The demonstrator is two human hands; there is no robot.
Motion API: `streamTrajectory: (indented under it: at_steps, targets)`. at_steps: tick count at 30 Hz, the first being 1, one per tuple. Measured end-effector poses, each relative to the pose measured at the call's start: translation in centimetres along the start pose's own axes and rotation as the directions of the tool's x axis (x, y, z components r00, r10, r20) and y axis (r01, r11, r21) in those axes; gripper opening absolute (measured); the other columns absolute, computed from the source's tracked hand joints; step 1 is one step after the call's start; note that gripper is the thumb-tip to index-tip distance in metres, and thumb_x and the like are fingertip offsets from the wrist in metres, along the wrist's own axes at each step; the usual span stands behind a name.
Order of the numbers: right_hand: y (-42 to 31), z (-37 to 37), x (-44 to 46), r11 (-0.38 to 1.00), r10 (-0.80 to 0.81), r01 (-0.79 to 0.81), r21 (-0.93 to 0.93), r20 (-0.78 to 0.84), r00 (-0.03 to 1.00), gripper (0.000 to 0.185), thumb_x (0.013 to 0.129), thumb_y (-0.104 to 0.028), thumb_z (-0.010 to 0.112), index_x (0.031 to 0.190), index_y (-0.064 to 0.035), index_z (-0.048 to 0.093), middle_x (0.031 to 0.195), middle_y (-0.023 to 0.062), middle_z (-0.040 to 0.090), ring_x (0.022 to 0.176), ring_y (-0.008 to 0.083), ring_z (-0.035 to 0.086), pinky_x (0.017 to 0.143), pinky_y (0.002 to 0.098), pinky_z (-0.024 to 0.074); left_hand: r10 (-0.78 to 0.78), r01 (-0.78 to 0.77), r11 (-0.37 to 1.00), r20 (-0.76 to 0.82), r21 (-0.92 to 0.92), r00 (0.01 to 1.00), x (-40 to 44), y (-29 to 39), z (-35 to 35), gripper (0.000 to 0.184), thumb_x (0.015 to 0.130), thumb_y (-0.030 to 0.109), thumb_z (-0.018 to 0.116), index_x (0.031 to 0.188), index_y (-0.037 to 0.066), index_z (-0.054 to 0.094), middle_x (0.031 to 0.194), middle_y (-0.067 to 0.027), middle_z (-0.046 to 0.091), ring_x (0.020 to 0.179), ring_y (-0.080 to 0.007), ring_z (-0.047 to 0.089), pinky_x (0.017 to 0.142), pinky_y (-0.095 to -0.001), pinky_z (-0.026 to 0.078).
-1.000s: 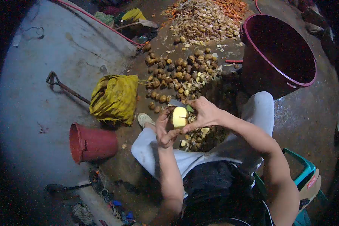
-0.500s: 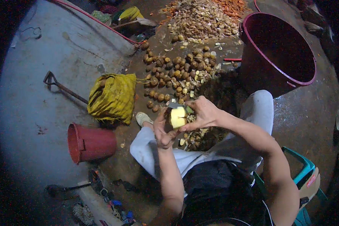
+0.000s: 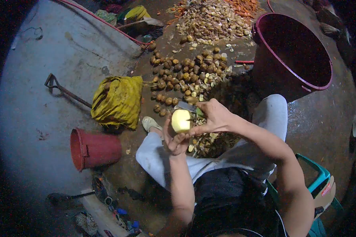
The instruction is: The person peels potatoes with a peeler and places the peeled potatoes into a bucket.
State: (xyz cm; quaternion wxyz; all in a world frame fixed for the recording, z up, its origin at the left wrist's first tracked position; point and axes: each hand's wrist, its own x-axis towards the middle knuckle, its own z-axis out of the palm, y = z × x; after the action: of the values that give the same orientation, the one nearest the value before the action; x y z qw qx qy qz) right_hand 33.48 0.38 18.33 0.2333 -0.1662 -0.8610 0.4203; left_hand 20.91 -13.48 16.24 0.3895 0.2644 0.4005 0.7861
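Note:
My left hand (image 3: 176, 143) cups a pale yellow, peeled potato (image 3: 181, 121) from below and the left side. My right hand (image 3: 214, 117) is closed around a knife (image 3: 184, 106), whose grey blade lies across the top of the potato and whose green handle shows between the fingers. The right thumb touches the potato's lower right side, and a dark notch marks its right edge. Beneath both hands, peelings (image 3: 203, 144) are scattered on the floor between my legs. Just beyond, many brown unpeeled potatoes (image 3: 186, 71) lie spread out.
A big dark red tub (image 3: 261, 63) stands at the right. On the left are a yellow sack (image 3: 120, 100), a red bucket (image 3: 103, 150) and a long-handled tool (image 3: 73, 96). A heap of peelings (image 3: 213, 21) rises at the back, beside orange scraps (image 3: 243, 8). A green stool (image 3: 320, 173) is by my right side.
The potato has turned in my left hand and now shows a rounder peeled face. Both hands stay close together, with the left fingers shifted slightly around it.

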Motion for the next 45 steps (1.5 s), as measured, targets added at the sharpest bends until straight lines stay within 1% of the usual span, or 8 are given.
streamTrajectory:
  at_steps: [12, 20, 27, 33, 39, 41, 43, 45]
  targets:
    - [-0.4, -0.3, -0.2, 1.0, 0.024, -0.025, 0.006, 0.076, 0.997, 0.082, 0.052, -0.076, 0.068, 0.063, 0.0035, 0.054, 0.051, 0.0195, 0.052, 0.05, 0.0376, 0.057, 0.049, 0.0443, 0.0459, 0.007, -0.035, 0.994, 0.264, 0.102, 0.964, 1.2, 0.9, 0.1, 0.076, 0.063, 0.019, 0.076, 0.124, -0.008, 0.041, 0.114, -0.015, 0.056, 0.101, -0.0229, 0.059, 0.09, -0.0315, 0.047]
    - [0.1, 0.7, -0.3, 0.956, -0.184, 0.148, -0.252, -0.126, 0.975, 0.067, 0.067, -0.07, 0.063, 0.057, -0.0067, 0.045, 0.043, 0.0132, 0.042, 0.042, 0.0367, 0.047, 0.041, 0.0426, 0.0369, 0.1, -0.109, 0.992, 0.155, 0.056, 0.983, 0.6, 0.8, 1.2, 0.065, 0.068, 0.012, 0.075, 0.122, -0.006, 0.042, 0.11, -0.0135, 0.056, 0.097, -0.0209, 0.059, 0.084, -0.0283, 0.049]
    - [-0.1, 1.2, -0.3, 0.973, -0.138, 0.126, -0.195, -0.051, 0.989, 0.061, 0.075, -0.064, 0.061, 0.057, -0.0075, 0.045, 0.04, 0.0116, 0.04, 0.04, 0.036, 0.046, 0.039, 0.0424, 0.0344, 0.276, -0.289, 0.92, 0.085, 0.265, 0.957, 0.8, 0.3, 0.6, 0.064, 0.069, 0.014, 0.078, 0.12, -0.005, 0.044, 0.107, -0.0105, 0.057, 0.096, -0.02, 0.058, 0.086, -0.0297, 0.047]
    - [-0.2, 0.8, -0.2, 0.944, -0.209, 0.183, -0.274, -0.068, 0.976, 0.055, 0.079, -0.058, 0.06, 0.058, -0.008, 0.048, 0.04, 0.0112, 0.042, 0.039, 0.0361, 0.045, 0.038, 0.0426, 0.034, 0.236, -0.228, 0.959, -0.026, 0.166, 0.971, 0.4, -0.3, 1.1, 0.064, 0.069, 0.016, 0.079, 0.119, -0.005, 0.045, 0.107, -0.0105, 0.057, 0.098, -0.0201, 0.057, 0.089, -0.0306, 0.045]
    - [-0.3, 1.1, -0.2, 0.997, 0.079, -0.075, -0.029, 0.182, 0.98, 0.065, 0.083, -0.063, 0.048, 0.068, -0.0018, 0.061, 0.049, 0.0179, 0.053, 0.051, 0.0388, 0.057, 0.049, 0.0465, 0.0467, 0.418, -0.368, 0.763, 0.028, 0.532, 0.908, 2.3, 0.4, 0.3, 0.072, 0.068, 0.026, 0.081, 0.122, -0.004, 0.045, 0.112, -0.01, 0.056, 0.102, -0.0207, 0.056, 0.091, -0.0316, 0.044]
    - [-1.3, 0.4, 0.0, 0.961, 0.088, -0.08, 0.264, -0.016, 0.996, 0.069, 0.084, -0.063, 0.046, 0.067, 0.0019, 0.058, 0.049, 0.0192, 0.053, 0.051, 0.0385, 0.057, 0.051, 0.0456, 0.0471, 0.365, -0.328, 0.848, -0.009, 0.416, 0.931, 2.5, 1.1, -0.2, 0.069, 0.07, 0.024, 0.08, 0.123, -0.003, 0.044, 0.111, -0.0103, 0.056, 0.098, -0.0203, 0.058, 0.086, -0.0316, 0.048]
    - [0.0, 0.1, 0.3, 0.976, 0.196, -0.205, 0.069, 0.123, 0.973, 0.072, 0.077, -0.068, 0.054, 0.068, 0.0031, 0.057, 0.052, 0.0204, 0.054, 0.051, 0.0374, 0.058, 0.052, 0.0435, 0.0474, 0.185, -0.186, 0.964, 0.025, 0.189, 0.982, 1.7, 1.5, -0.2, 0.07, 0.071, 0.023, 0.079, 0.124, -0.003, 0.042, 0.111, -0.0107, 0.057, 0.094, -0.02, 0.059, 0.078, -0.0315, 0.051]
    - [0.1, -0.1, 0.4, 0.998, 0.058, -0.057, -0.017, 0.071, 0.996, 0.075, 0.065, -0.072, 0.064, 0.07, 0.0031, 0.057, 0.055, 0.0208, 0.055, 0.052, 0.0374, 0.058, 0.052, 0.0436, 0.0477, 0.132, -0.137, 0.984, 0.058, 0.113, 0.99, 1.5, 1.5, -0.3, 0.076, 0.068, 0.024, 0.081, 0.126, -0.002, 0.041, 0.111, -0.0112, 0.057, 0.092, -0.0209, 0.061, 0.075, -0.0326, 0.054]
